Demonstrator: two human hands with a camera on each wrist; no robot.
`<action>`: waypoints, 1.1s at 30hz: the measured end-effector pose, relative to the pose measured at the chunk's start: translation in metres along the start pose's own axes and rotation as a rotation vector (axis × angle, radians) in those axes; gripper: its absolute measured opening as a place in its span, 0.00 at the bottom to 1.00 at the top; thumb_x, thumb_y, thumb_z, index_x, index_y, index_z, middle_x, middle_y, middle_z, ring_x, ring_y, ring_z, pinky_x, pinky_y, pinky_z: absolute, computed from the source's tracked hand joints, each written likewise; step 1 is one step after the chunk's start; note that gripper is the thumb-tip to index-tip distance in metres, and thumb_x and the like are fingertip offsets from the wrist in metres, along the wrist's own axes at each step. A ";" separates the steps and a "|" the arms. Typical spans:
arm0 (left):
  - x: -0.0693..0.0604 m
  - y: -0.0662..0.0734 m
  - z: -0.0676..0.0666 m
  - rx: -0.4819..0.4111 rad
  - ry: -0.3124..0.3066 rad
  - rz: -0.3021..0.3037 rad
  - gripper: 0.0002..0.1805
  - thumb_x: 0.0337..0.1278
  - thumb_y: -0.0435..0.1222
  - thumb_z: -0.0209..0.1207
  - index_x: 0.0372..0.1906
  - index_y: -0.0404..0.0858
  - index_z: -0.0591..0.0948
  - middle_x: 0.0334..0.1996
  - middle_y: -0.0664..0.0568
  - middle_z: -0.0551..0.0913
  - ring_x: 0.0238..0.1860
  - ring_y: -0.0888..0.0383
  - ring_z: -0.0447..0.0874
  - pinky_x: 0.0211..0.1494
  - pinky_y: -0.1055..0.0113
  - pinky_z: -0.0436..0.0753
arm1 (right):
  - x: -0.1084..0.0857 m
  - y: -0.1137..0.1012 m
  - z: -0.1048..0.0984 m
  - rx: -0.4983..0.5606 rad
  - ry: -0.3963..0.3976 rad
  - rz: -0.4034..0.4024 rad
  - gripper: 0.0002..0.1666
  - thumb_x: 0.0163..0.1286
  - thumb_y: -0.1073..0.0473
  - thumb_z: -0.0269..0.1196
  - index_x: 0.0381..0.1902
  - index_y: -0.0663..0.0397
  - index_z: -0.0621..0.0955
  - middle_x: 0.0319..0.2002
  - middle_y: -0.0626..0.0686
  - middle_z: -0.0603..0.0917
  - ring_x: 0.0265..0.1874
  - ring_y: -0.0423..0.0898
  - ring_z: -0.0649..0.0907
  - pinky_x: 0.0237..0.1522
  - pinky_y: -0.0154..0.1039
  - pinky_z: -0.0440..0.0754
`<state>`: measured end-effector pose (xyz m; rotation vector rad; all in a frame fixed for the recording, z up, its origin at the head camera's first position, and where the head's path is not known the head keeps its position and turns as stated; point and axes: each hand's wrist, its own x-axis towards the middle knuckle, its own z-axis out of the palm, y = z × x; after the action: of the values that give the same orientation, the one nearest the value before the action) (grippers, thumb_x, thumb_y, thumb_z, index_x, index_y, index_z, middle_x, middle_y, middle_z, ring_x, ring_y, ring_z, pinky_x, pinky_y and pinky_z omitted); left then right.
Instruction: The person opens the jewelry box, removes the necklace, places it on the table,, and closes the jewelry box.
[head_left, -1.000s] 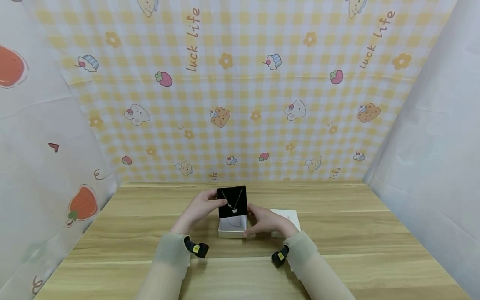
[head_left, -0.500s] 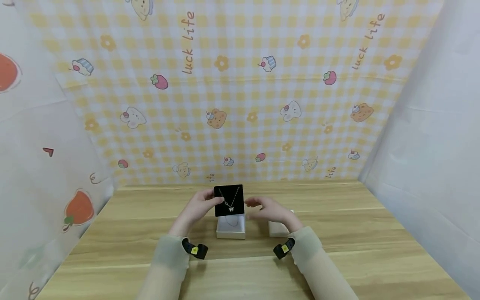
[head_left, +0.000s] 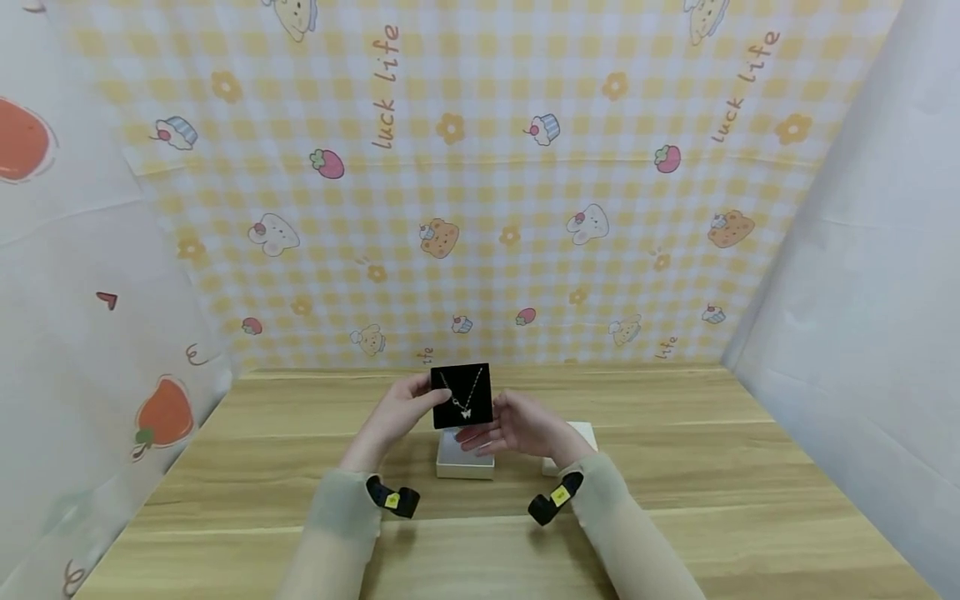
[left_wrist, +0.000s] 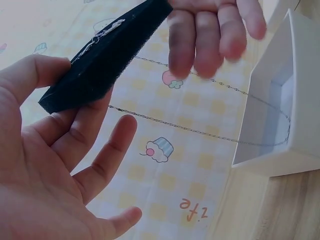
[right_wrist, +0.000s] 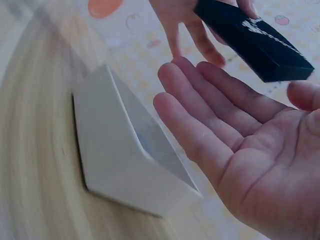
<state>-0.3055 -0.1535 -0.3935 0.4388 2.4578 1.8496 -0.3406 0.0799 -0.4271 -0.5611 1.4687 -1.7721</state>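
Observation:
My left hand (head_left: 397,412) pinches a black jewelry pad (head_left: 459,379) between thumb and fingers, tilted above the box. A silver necklace with a butterfly pendant (head_left: 467,413) lies across the pad's face. From beneath the pad, in the left wrist view, the necklace's thin chain (left_wrist: 175,124) hangs in a loop into the white box (left_wrist: 310,90). My right hand (head_left: 525,425) is turned palm up by the pad's lower right side, over the box. Its fingers are extended in the right wrist view, and I cannot tell whether it touches the pad (right_wrist: 245,37).
On the wooden table (head_left: 300,467), a white lid (head_left: 585,433) lies right of the box, partly behind my right hand. A checked cloth (head_left: 480,192) hangs behind the table, with pale cloths at both sides.
My left hand has raised the pad a little above the box. The right hand has come off the box's side, turned palm up and moved in below the pad.

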 end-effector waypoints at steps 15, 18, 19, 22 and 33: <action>-0.001 0.003 0.004 -0.018 -0.033 0.015 0.18 0.63 0.38 0.59 0.54 0.33 0.80 0.48 0.46 0.83 0.51 0.51 0.77 0.60 0.49 0.69 | 0.025 0.005 0.009 0.335 -0.147 -0.038 0.42 0.71 0.34 0.52 0.72 0.54 0.60 0.56 0.60 0.77 0.56 0.56 0.77 0.64 0.52 0.68; -0.001 0.004 0.004 -0.018 -0.050 0.013 0.16 0.64 0.36 0.59 0.52 0.32 0.80 0.44 0.47 0.83 0.44 0.54 0.77 0.52 0.54 0.73 | 0.025 0.004 0.010 0.362 -0.150 -0.058 0.37 0.70 0.36 0.55 0.67 0.52 0.65 0.56 0.59 0.78 0.57 0.55 0.77 0.64 0.52 0.67; -0.003 0.008 0.004 -0.014 -0.058 0.014 0.15 0.64 0.35 0.58 0.51 0.31 0.80 0.43 0.47 0.83 0.42 0.54 0.77 0.50 0.55 0.74 | 0.024 0.003 0.010 0.368 -0.151 -0.064 0.36 0.69 0.36 0.56 0.65 0.51 0.67 0.56 0.58 0.77 0.57 0.55 0.77 0.64 0.52 0.68; -0.005 0.015 0.004 -0.006 -0.070 0.017 0.14 0.64 0.35 0.58 0.50 0.31 0.81 0.42 0.47 0.84 0.43 0.55 0.78 0.51 0.54 0.74 | 0.022 0.000 0.011 0.384 -0.146 -0.078 0.30 0.69 0.38 0.58 0.61 0.49 0.72 0.56 0.57 0.78 0.57 0.54 0.77 0.62 0.50 0.70; -0.001 0.004 0.004 0.059 -0.116 0.058 0.11 0.62 0.37 0.59 0.43 0.34 0.83 0.43 0.49 0.84 0.46 0.54 0.80 0.56 0.51 0.74 | 0.019 -0.009 0.011 0.450 -0.053 -0.080 0.28 0.74 0.36 0.46 0.35 0.48 0.84 0.37 0.46 0.85 0.39 0.42 0.83 0.49 0.40 0.78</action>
<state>-0.3030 -0.1489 -0.3912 0.6084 2.4528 1.7232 -0.3469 0.0590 -0.4185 -0.4305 0.9752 -2.0505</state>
